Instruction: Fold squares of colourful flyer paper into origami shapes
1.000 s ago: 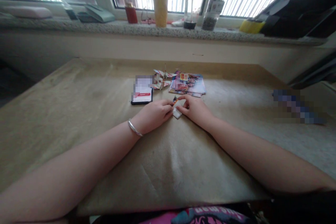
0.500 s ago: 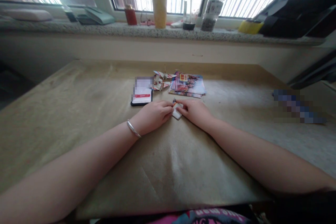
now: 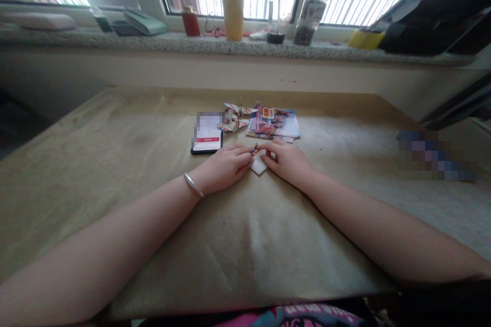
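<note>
A small folded piece of paper [image 3: 259, 164], mostly white with a coloured tip, lies on the table between my hands. My left hand [image 3: 230, 162], with a silver bangle at the wrist, grips its left edge with bent fingers. On the other side, my right hand [image 3: 286, 160] curls its index finger and thumb at the paper's upper right edge. Beyond my left hand lies a phone [image 3: 209, 144] with a lit screen. Folded paper cranes [image 3: 235, 118] sit beside the phone. A stack of printed sheets [image 3: 276, 123] lies just behind my right hand.
The table [image 3: 172, 245] has a tan, slightly wrinkled cover. A blurred bluish object [image 3: 429, 156] lies at the right. Along the stone windowsill [image 3: 153, 43] stand a red bottle [image 3: 191, 23], a yellow tube [image 3: 232, 5], a clear container [image 3: 306, 20] and a black bag [image 3: 429, 15].
My right hand has risen slightly and its fingers have bent more, uncovering more of the white paper. My left hand stays nearly in place at the paper's left edge.
</note>
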